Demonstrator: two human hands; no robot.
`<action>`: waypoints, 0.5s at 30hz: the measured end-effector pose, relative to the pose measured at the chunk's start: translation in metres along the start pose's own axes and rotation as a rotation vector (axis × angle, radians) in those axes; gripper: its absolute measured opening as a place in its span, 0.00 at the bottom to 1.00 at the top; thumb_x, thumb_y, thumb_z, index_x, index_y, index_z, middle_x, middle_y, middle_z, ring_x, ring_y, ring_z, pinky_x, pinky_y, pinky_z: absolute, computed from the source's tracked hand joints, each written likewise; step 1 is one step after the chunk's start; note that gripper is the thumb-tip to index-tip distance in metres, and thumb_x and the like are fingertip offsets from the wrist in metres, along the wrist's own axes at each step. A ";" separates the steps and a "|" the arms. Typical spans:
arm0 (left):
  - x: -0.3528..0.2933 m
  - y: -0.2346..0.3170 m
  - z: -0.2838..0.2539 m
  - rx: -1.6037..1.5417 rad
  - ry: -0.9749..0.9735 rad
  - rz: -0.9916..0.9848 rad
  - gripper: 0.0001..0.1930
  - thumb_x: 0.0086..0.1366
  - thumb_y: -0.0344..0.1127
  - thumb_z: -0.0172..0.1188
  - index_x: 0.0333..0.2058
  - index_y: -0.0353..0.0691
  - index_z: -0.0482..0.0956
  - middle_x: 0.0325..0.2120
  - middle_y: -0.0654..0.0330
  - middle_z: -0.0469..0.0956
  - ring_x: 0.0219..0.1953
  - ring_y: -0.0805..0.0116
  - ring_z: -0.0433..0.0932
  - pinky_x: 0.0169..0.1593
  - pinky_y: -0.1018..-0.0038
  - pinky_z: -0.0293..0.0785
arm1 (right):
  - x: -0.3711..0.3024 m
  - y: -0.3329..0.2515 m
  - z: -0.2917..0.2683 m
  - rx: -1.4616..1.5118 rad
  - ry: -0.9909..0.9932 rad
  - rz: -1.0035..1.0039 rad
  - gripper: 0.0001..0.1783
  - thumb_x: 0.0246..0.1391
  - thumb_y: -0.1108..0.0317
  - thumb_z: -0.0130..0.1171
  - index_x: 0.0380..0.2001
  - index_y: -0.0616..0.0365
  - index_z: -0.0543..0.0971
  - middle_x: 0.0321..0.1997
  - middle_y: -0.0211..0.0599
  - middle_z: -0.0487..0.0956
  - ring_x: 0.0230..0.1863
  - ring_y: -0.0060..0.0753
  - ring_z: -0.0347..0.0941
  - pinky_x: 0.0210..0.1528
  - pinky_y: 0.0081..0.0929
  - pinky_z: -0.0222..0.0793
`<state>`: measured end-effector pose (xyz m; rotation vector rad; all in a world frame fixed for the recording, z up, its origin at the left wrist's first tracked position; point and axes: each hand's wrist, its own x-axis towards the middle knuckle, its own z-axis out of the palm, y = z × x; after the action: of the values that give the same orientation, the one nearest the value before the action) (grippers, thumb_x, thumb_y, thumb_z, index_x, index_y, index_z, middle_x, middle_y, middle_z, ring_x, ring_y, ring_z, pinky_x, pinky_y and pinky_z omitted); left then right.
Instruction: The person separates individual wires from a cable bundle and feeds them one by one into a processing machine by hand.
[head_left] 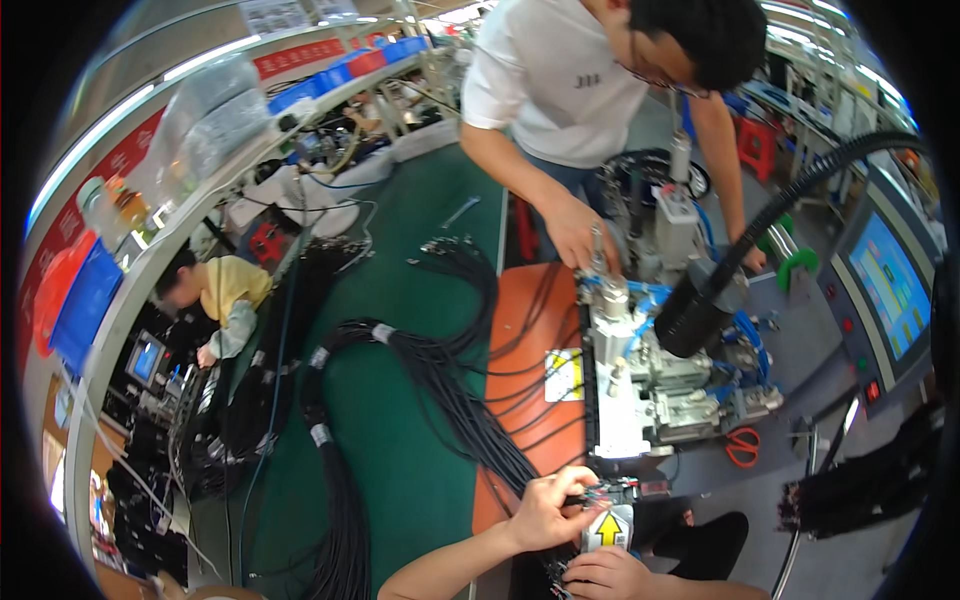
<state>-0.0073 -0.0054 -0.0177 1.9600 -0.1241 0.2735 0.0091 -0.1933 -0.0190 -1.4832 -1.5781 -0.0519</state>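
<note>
Thin, multicoloured wire ends [599, 495] in the person's bare left hand [546, 512] are too small to count. The palm of the bare right hand [606, 572] is hidden. The long black cable bundle [343, 520] runs past the lower edge.

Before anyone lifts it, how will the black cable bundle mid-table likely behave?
The black cable bundle would probably flop, since it bends in loose curves over the green table. It is likely heavy, given its many strands. Its white wraps may keep stretches together, while unwrapped strands could splay.
</note>
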 end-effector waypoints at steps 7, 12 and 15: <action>-0.002 -0.009 0.003 0.181 0.067 0.380 0.14 0.51 0.22 0.59 0.39 0.32 0.74 0.25 0.55 0.78 0.23 0.61 0.78 0.26 0.73 0.73 | -0.013 0.018 -0.004 0.244 0.405 0.466 0.10 0.46 0.79 0.58 0.34 0.60 0.74 0.34 0.35 0.76 0.28 0.25 0.73 0.29 0.19 0.68; 0.003 -0.007 0.005 0.226 0.012 0.382 0.14 0.49 0.23 0.62 0.37 0.34 0.79 0.23 0.55 0.79 0.23 0.60 0.78 0.28 0.70 0.74 | 0.007 0.031 -0.020 0.704 0.415 0.823 0.17 0.51 0.79 0.59 0.46 0.64 0.72 0.37 0.32 0.74 0.34 0.14 0.71 0.35 0.13 0.66; 0.007 -0.001 -0.001 0.316 0.051 0.410 0.11 0.50 0.25 0.62 0.35 0.36 0.80 0.23 0.56 0.79 0.23 0.62 0.78 0.27 0.70 0.71 | 0.013 0.042 -0.015 0.563 0.416 0.769 0.10 0.53 0.77 0.58 0.39 0.64 0.75 0.35 0.30 0.75 0.31 0.14 0.71 0.32 0.13 0.67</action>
<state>-0.0001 -0.0039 -0.0167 2.2270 -0.4767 0.6426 0.0538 -0.1813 -0.0249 -1.4031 -0.5534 0.4587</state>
